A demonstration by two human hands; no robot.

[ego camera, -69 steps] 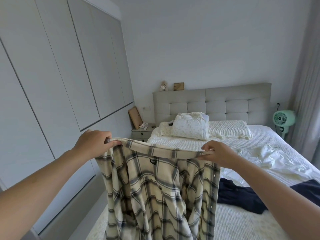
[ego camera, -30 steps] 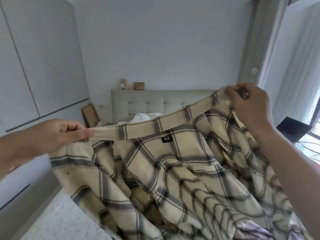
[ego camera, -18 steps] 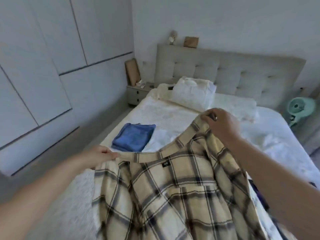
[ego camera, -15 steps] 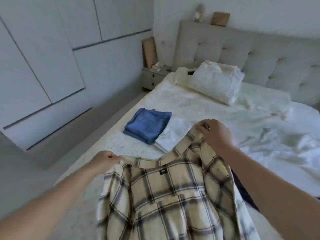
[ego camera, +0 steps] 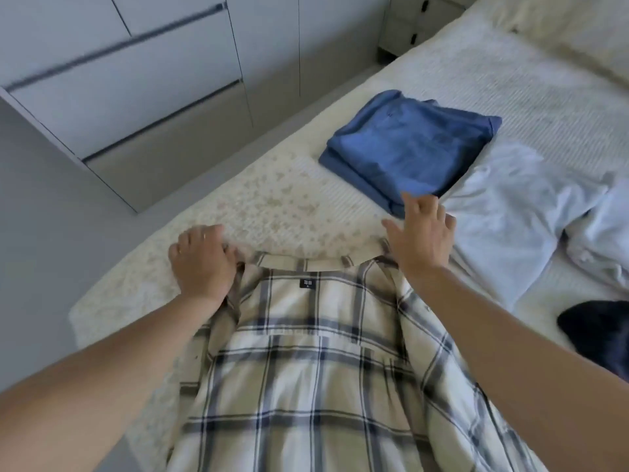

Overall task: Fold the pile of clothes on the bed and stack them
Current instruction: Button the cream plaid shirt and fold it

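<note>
Head view, items as we find them.

Plaid shirt (ego camera: 306, 362): cream with dark checks, spread on the near end of the bed (ego camera: 279, 206), collar away from us, a small black neck label (ego camera: 307, 283) showing just below the collar band.

Left hand (ego camera: 200, 260): fingers curled down at the shirt's left collar corner, bunching the cloth under them; we read this as a grip on the shirt.

Right hand (ego camera: 422, 240): fingers straight and spread wide, palm down at the right collar end. We cannot tell whether the palm touches the cloth or sits just above it.

Folded blue garment (ego camera: 412, 144): a neat rectangle on the bed beyond the right hand, its near corner just beside the fingertips.

Pale blue garment (ego camera: 510, 212): loose and creased, lying against the right side of the folded blue one.

White garment (ego camera: 599, 253): crumpled, at the right edge.

Dark navy garment (ego camera: 599, 335): partly in view at the right edge, near the right forearm.

Wardrobe (ego camera: 143, 73): pale flat doors, left of the bed across a strip of floor.

Nightstand (ego camera: 415, 25): top of the frame, with dark drawer pulls.
</note>
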